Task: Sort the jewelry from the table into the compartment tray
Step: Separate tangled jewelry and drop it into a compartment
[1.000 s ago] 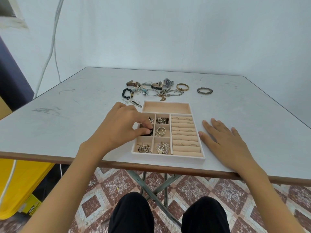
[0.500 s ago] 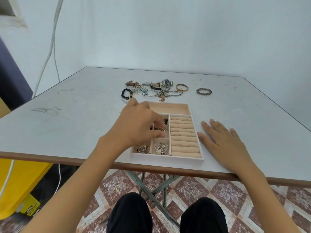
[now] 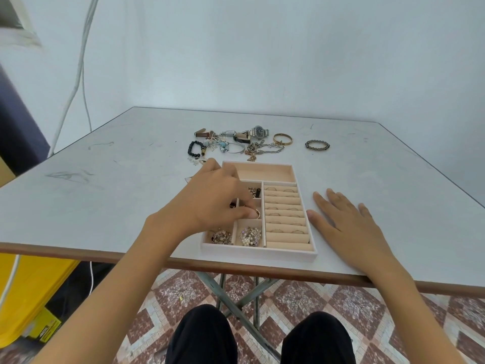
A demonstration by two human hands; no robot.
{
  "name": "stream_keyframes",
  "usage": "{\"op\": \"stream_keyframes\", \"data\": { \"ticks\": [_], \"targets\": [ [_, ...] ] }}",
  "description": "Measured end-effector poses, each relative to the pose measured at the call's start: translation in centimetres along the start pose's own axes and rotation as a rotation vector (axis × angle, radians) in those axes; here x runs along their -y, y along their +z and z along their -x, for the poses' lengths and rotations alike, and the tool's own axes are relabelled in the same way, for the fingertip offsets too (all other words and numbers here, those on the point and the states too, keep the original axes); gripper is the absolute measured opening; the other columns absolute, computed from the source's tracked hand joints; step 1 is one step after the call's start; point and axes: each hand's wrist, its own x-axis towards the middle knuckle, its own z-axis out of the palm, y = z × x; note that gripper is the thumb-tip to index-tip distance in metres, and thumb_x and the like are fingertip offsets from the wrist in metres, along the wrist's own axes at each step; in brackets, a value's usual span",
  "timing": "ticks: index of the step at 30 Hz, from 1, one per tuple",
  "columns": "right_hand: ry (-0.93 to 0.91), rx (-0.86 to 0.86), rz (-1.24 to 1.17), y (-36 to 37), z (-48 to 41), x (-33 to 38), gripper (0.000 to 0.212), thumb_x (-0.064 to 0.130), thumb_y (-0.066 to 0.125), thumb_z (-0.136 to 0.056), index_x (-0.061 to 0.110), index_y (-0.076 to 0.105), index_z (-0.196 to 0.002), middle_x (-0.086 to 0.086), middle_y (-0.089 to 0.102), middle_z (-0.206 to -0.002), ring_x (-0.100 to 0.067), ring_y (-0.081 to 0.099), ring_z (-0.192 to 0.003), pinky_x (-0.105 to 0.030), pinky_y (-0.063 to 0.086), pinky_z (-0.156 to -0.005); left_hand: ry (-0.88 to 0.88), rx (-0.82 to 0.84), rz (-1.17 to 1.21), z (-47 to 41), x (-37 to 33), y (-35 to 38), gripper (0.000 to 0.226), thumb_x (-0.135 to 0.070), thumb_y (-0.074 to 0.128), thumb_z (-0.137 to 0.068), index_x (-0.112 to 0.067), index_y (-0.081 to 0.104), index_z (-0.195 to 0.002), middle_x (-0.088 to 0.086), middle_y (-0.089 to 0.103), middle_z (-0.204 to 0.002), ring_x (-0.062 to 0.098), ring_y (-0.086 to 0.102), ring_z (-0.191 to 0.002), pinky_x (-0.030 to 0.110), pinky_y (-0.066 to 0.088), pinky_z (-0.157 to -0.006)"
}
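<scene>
A beige compartment tray (image 3: pixel 258 253) sits near the table's front edge. Its right side holds ring rolls with several rings (image 3: pixel 284 211); its small left compartments hold earrings and pearl pieces (image 3: pixel 251 236). My left hand (image 3: pixel 215 199) hovers over the middle small compartment, fingertips pinched on a gold ring (image 3: pixel 257 213). My right hand (image 3: pixel 346 224) lies flat on the table just right of the tray, fingers apart. Behind the tray lies a heap of jewelry: a silver watch (image 3: pixel 259 132), a gold bangle (image 3: pixel 282 139), a black bead bracelet (image 3: pixel 195 149), chains (image 3: pixel 262 151) and a dark bead bracelet (image 3: pixel 317 145).
The white table (image 3: pixel 105 195) ends at a brown front edge close to my body. Small loose pieces (image 3: pixel 194 161) lie left of the tray's far corner. A yellow bin (image 3: pixel 29 287) stands on the floor to the left. Cables hang along the wall at left.
My left hand has moved right, from the tray's left small compartments to the middle one, and now pinches a gold ring. My right hand has stayed flat.
</scene>
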Motion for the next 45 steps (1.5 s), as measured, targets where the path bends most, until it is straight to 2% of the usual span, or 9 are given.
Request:
{"op": "stream_keyframes", "data": {
  "ticks": [5, 10, 16, 20, 25, 32, 36, 41, 45],
  "targets": [
    [0.002, 0.005, 0.005, -0.1, 0.0, 0.1, 0.061, 0.059, 0.014, -0.095, 0.036, 0.005, -0.152, 0.007, -0.002, -0.161, -0.008, -0.004, -0.148, -0.04, -0.002, -0.121, 0.037, -0.06, 0.067, 0.7, 0.6, 0.2, 0.025, -0.058, 0.053, -0.084, -0.042, 0.07, -0.091, -0.023, 0.068, -0.094, 0.005, 0.048, -0.094, 0.029, 0.025, -0.079],
    [0.005, 0.018, 0.0, -0.3, 0.2, 0.4, 0.061, 0.058, 0.016, -0.096, 0.036, 0.007, -0.152, 0.007, 0.0, -0.161, -0.009, -0.002, -0.148, -0.04, 0.0, -0.121, -0.14, -0.298, 0.402, 2.6, 3.0, 0.6, 0.023, -0.055, 0.057, -0.083, -0.038, 0.073, -0.087, -0.024, 0.069, -0.094, 0.003, 0.057, -0.098, 0.026, 0.039, -0.087],
    [0.024, 0.051, -0.039, -3.2, -1.1, 0.5, 0.048, 0.055, 0.039, -0.094, 0.037, 0.042, -0.139, 0.007, 0.036, -0.149, -0.014, 0.033, -0.136, -0.038, 0.029, -0.109, -0.44, -0.337, 0.597, 2.7, 6.1, 1.0, 0.015, -0.043, 0.063, -0.085, -0.033, 0.073, -0.09, -0.015, 0.07, -0.095, -0.001, 0.057, -0.094, 0.02, 0.04, -0.073],
    [0.058, 0.101, -0.085, -5.9, -5.2, 0.6, 0.027, 0.054, 0.055, -0.087, 0.035, 0.066, -0.103, 0.007, 0.061, -0.112, -0.018, 0.058, -0.104, -0.033, 0.044, -0.085, -0.459, -0.323, 0.581, -0.2, 7.7, 1.5, 0.008, -0.027, 0.065, -0.089, -0.028, 0.072, -0.092, -0.011, 0.072, -0.09, 0.003, 0.062, -0.082, 0.026, 0.043, -0.068],
    [0.033, 0.112, -0.218, -7.4, -12.0, 1.8, 0.022, 0.044, 0.065, -0.083, 0.023, 0.068, -0.091, 0.001, 0.07, -0.085, -0.02, 0.07, -0.079, -0.033, 0.051, -0.082, -0.428, -0.161, 0.432, -7.5, 7.8, 1.9, 0.012, -0.026, 0.063, -0.089, -0.022, 0.072, -0.093, -0.007, 0.07, -0.089, 0.011, 0.061, -0.086, 0.03, 0.047, -0.088],
    [0.018, 0.027, -0.247, -5.2, -17.3, 4.1, 0.012, 0.026, 0.062, -0.082, 0.017, 0.069, -0.085, -0.002, 0.073, -0.08, -0.021, 0.072, -0.072, -0.031, 0.051, -0.068, -0.55, 0.167, 0.066, -15.0, 7.2, 4.3, 0.038, -0.048, 0.077, -0.071, -0.012, 0.072, -0.083, 0.002, 0.068, -0.079, 0.021, 0.064, -0.077, 0.03, 0.051, -0.066],
    [0.033, -0.027, -0.27, -4.6, -19.0, 4.0, 0.013, 0.02, 0.059, -0.081, 0.014, 0.07, -0.085, -0.002, 0.073, -0.076, -0.02, 0.068, -0.063, -0.031, 0.054, -0.067, -0.564, 0.156, 0.069, -15.7, 7.8, 4.5, 0.027, -0.034, 0.079, -0.07, -0.011, 0.075, -0.085, 0.004, 0.069, -0.078, 0.021, 0.062, -0.072, 0.027, 0.047, -0.061],
    [0.039, -0.063, -0.263, -4.2, -20.5, 4.1, 0.014, 0.014, 0.057, -0.078, 0.014, 0.069, -0.084, -0.003, 0.073, -0.074, -0.023, 0.072, -0.069, -0.031, 0.054, -0.068, -0.52, 0.151, 0.063, -15.6, 7.9, 4.6, 0.007, -0.019, 0.071, -0.075, -0.012, 0.074, -0.076, 0.005, 0.071, -0.081, 0.023, 0.067, -0.08, 0.033, 0.055, -0.069],
    [0.051, -0.071, -0.295, -4.2, -21.4, 4.2, 0.017, 0.011, 0.055, -0.078, 0.012, 0.071, -0.084, -0.002, 0.072, -0.073, -0.024, 0.072, -0.07, -0.033, 0.056, -0.069, -0.505, 0.152, 0.011, -15.3, 7.8, 4.5, 0.01, -0.018, 0.066, -0.072, -0.009, 0.07, -0.077, 0.003, 0.068, -0.079, 0.023, 0.064, -0.077, 0.029, 0.051, -0.064]
  ]
}}
